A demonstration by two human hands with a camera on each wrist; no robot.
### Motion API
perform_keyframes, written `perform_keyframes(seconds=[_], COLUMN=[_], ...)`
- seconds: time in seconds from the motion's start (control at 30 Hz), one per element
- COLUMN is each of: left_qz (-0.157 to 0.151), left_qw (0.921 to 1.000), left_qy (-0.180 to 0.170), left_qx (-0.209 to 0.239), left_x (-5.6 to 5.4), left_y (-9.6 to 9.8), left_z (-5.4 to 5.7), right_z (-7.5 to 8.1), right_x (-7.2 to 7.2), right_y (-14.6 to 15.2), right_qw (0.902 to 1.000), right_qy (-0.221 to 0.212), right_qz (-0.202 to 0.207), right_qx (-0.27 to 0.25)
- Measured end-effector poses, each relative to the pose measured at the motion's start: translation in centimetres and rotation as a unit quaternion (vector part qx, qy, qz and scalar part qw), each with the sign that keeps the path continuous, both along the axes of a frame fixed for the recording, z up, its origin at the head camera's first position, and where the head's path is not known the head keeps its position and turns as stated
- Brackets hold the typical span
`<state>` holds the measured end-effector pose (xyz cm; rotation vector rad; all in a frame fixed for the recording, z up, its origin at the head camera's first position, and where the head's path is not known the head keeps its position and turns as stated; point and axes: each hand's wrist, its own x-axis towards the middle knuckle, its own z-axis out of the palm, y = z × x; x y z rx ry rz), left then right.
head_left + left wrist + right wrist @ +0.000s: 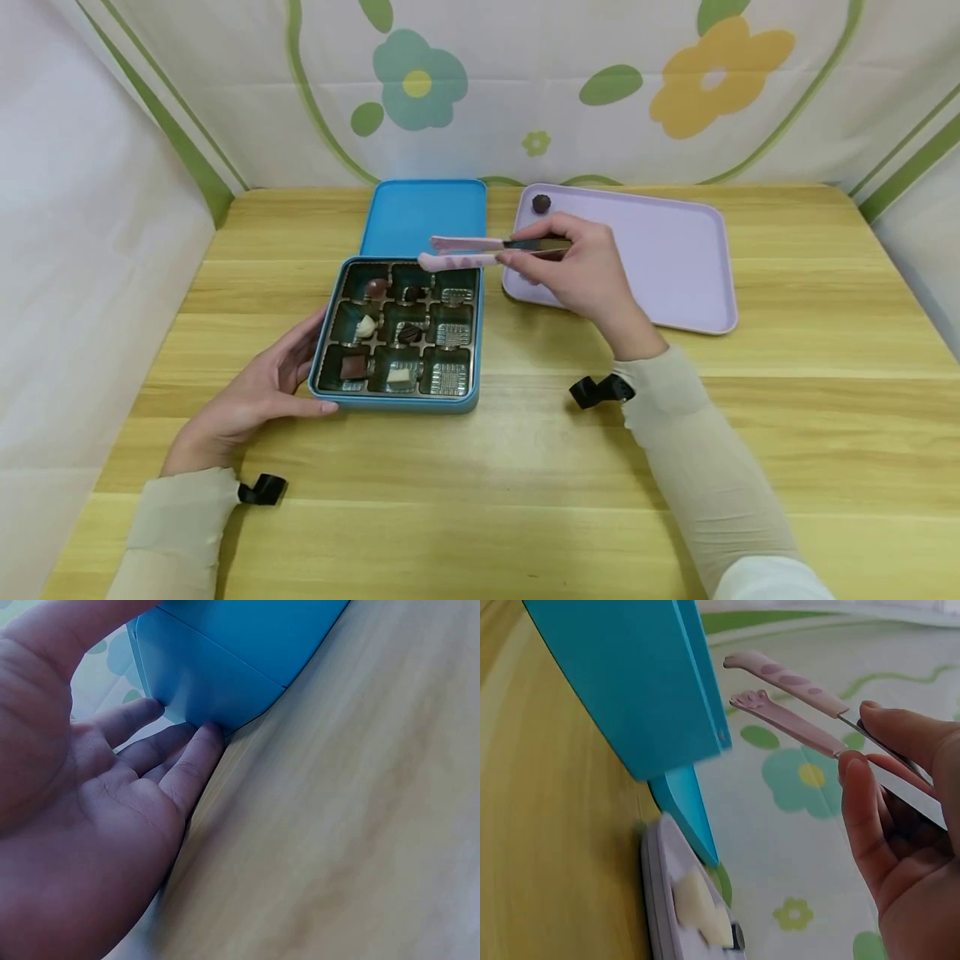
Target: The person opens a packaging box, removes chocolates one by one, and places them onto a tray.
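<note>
My right hand (588,271) pinches pink paw-tipped tongs (457,262) between thumb and fingers. Their arms stand apart above the box's back right part, with nothing visible between the tips. A blue chocolate box (474,400) with a divided liner is below. Its left and middle columns hold chocolates, among them a white swirl (365,327), a dark striped one (409,334), a brown square (353,367) and a white block (400,377). Bare liner shows in the right column. My left hand (273,383) holds the box's front left corner, thumb along the front, fingertips against the left side.
A blue lid (427,217) lies behind the box. To the right is a lilac tray (660,258) with a dark round chocolate (542,202) at its back left; pale pieces (694,900) show on it in the right wrist view. A flowered cloth hangs behind the table.
</note>
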<state>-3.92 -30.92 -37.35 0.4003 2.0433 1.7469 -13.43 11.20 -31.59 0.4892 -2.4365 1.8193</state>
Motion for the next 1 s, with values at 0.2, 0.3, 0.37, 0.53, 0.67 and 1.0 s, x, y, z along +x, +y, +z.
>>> perform_keyframes(seconds=[0.2,0.3,0.37,0.53,0.67,1.0], left_qz=[0.004,0.005,0.006,0.003,0.0,-0.002], left_qw=[1.0,1.0,1.0,1.0,1.0,1.0], left_qy=[-0.003,-0.003,-0.003,-0.003,-0.002,-0.006], left_qx=[-0.002,-0.003,-0.004,-0.001,0.001,-0.002], left_x=[0.0,0.1,0.2,0.3,0.3,0.0], left_y=[-0.1,-0.1,0.0,0.0,0.1,0.3], left_z=[-0.1,-0.1,0.0,0.0,-0.1,-0.3], right_z=[-0.4,-0.5,-0.5,-0.1,0.6,2.3], right_x=[0.0,0.0,0.0,0.3,0.5,1.0], right_y=[-2.2,-3.0,-3.5,-4.3,-4.9,-6.7], right_qw=[0.9983,0.9971,0.996,0.9923,0.9888,0.9605], right_qy=[0.035,0.045,0.058,0.082,0.082,0.102], right_qz=[0.023,0.033,0.038,0.046,0.051,0.057], right_qx=[0.041,0.05,0.056,0.081,0.114,0.253])
